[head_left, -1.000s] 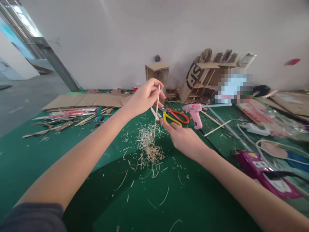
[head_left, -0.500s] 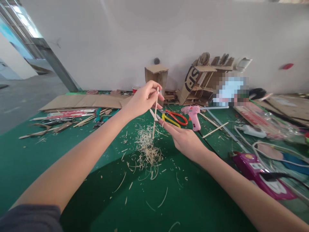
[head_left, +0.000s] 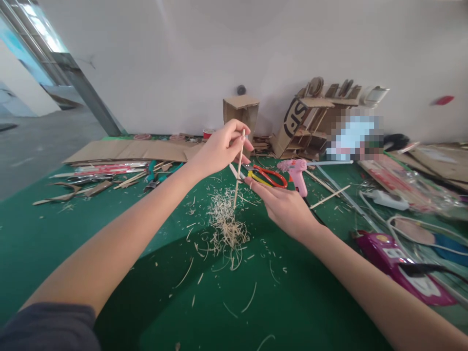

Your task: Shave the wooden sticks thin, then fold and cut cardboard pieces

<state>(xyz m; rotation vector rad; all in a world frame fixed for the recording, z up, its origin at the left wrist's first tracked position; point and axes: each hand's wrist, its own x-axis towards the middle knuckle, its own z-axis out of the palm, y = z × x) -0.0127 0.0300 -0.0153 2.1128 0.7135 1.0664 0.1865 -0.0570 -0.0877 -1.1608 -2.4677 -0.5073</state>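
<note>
My left hand [head_left: 230,141] pinches a thin wooden stick [head_left: 239,168] near its upper end. The stick stands nearly upright, tilted slightly, its lower tip over a pile of curled wood shavings [head_left: 229,229] on the green table. My right hand [head_left: 287,207] is closed around a knife, whose narrow pale blade [head_left: 234,171] lies against or just behind the stick; its handle is hidden in my fingers. Just beyond my right hand lies a hand tool with red and yellow handles [head_left: 272,175].
A pink glue gun [head_left: 297,173] and cardboard structures [head_left: 302,126] stand behind on the right. Nearer are a purple device [head_left: 405,268] and a white cable [head_left: 393,222]. On the left lie flat cardboard [head_left: 135,151], loose sticks [head_left: 129,181] and teal-handled pliers [head_left: 151,178].
The whole view has shifted slightly, so everything sits a little further right. Both hands keep their grips; the stick and knife look nearly the same relative to each other.
</note>
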